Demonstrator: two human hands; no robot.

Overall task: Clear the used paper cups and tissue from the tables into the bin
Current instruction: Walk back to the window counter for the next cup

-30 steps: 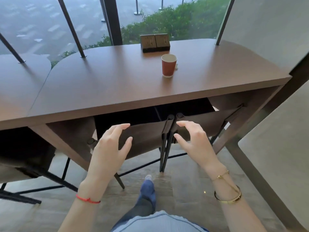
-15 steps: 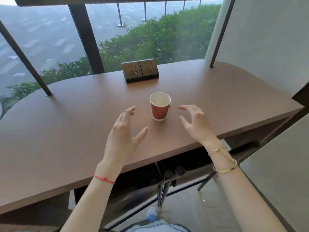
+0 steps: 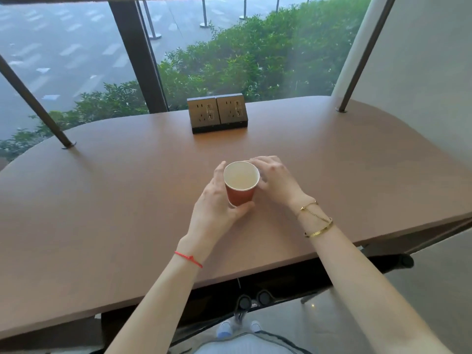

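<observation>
A red paper cup [image 3: 240,194] with a white, empty-looking inside stands upright near the middle of the brown table [image 3: 127,200]. My left hand [image 3: 217,208] grips it from the left, the thumb wrapped across the front near the base and the fingers up the far side. My right hand [image 3: 277,180] lies just right of the cup with its fingers bent down behind the rim. Its fingertips and whatever is under them are hidden by the cup. No tissue shows.
A black double socket box [image 3: 217,116] stands at the back of the table by the window. Slanted metal rods [image 3: 38,108] meet the tabletop at the far left and far right. Chair tops [image 3: 252,300] poke out under the near edge.
I have come closer to the table. Both hands moved forward from open air in front of the cup; the left now holds the cup and the right has reached in beside it.
</observation>
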